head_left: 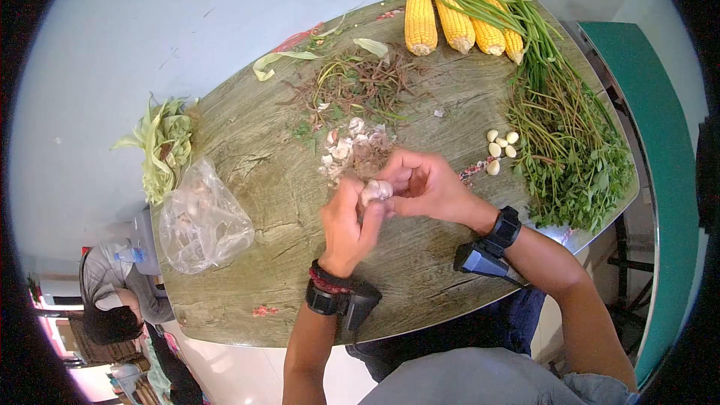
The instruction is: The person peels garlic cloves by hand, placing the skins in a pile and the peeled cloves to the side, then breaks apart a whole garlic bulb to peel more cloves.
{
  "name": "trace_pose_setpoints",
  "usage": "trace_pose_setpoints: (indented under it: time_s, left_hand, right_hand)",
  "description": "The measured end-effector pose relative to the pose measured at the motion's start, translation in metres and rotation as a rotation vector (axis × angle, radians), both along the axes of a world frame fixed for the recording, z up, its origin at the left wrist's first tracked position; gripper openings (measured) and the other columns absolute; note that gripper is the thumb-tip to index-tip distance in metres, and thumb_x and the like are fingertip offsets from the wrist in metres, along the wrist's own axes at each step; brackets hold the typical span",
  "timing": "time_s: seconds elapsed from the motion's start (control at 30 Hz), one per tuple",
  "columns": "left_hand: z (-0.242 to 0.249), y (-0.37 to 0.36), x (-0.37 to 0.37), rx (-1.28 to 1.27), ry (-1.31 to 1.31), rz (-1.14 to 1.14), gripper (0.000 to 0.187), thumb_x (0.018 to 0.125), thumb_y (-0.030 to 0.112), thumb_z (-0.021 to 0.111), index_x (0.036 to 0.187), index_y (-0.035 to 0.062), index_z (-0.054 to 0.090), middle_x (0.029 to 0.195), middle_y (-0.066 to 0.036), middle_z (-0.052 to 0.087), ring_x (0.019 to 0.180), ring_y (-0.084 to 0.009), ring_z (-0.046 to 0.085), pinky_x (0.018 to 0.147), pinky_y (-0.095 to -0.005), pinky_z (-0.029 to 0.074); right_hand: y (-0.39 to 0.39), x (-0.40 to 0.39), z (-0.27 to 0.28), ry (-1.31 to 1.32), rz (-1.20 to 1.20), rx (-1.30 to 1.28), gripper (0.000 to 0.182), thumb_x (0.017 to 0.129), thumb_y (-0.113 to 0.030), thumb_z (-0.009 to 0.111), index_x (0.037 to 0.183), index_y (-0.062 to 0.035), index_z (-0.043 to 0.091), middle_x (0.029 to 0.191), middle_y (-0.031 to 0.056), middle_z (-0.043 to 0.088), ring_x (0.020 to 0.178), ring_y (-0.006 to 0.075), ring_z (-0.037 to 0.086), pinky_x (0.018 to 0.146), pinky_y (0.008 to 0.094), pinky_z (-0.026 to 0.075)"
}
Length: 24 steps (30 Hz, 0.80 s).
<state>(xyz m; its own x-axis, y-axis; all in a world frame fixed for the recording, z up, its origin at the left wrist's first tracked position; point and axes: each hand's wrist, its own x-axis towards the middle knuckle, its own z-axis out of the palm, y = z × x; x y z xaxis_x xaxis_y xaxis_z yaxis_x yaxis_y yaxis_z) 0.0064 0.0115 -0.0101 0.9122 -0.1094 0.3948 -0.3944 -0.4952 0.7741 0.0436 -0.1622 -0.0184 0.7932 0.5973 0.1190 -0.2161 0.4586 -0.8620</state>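
Between my two hands, over the middle of the wooden table (292, 277), is a whitish-purple garlic bulb (376, 193). My left hand (349, 225) is closed around its near left side. The fingers of my right hand (429, 189) pinch it from the right, with the fingertips of both hands close together. Just beyond the hands lies a heap of garlic skins (346, 146). Several peeled garlic cloves (495, 150) sit in a small group to the right of my right hand.
Corn cobs (421, 21) lie at the back right under long green stalks (480, 1). Leafy greens (585, 180) cover the right edge. Reddish plant trimmings (360, 82) lie behind the skins. At left are a clear plastic bag (206, 217) and corn husks (166, 142). Another person (120, 292) is beyond the left edge.
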Motion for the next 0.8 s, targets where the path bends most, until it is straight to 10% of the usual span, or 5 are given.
trace_pose_setpoints:
  time_s: [0.47,0.8]
  left_hand:
    - [0.001,0.001,-0.007,-0.49,0.415,-0.136,0.033,0.098,0.034,0.042,0.087,0.0029,0.049,0.079,-0.002,0.053,0.067,-0.0077,0.045,0.059,-0.0239,0.038]
    - [-0.001,0.003,0.001,-0.125,-0.064,0.062,0.013,0.092,0.014,0.047,0.097,0.002,0.051,0.072,-0.007,0.053,0.06,-0.0121,0.048,0.054,-0.0286,0.04]
  right_hand:
    - [-0.003,-0.002,0.003,0.054,0.109,0.053,0.024,0.083,0.003,0.067,0.102,-0.0023,0.055,0.104,0.0084,0.066,0.094,0.017,0.065,0.079,0.0296,0.055]
    - [-0.003,0.001,0.012,0.103,0.05,-0.017,0.027,0.086,-0.001,0.065,0.11,-0.0034,0.052,0.104,0.0104,0.066,0.093,0.0183,0.066,0.075,0.0291,0.055]
